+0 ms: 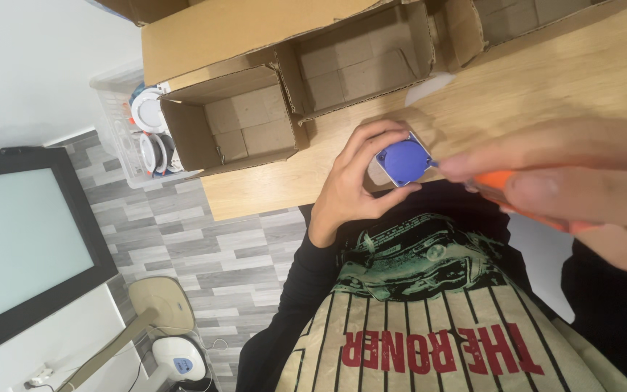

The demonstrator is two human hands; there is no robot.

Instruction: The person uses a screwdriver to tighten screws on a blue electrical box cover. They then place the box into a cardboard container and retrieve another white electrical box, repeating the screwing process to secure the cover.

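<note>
Seen from above, the left hand (pixel 350 181) wraps its fingers around a small grey box with a round blue cap (pixel 403 161), held just over the near edge of a wooden table (pixel 546 87). Close to the camera and blurred, the right hand (pixel 567 185) grips an orange-handled tool (pixel 498 181), its tip at the cap. Open cardboard boxes (pixel 248 120) sit at the table's far side; a clear plastic bin (pixel 128 134) stands on the floor to their left.

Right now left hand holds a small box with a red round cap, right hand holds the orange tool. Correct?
Not quite. In the head view the round cap is blue, not red. The left hand does hold the small box, and the right hand holds the orange tool.
</note>
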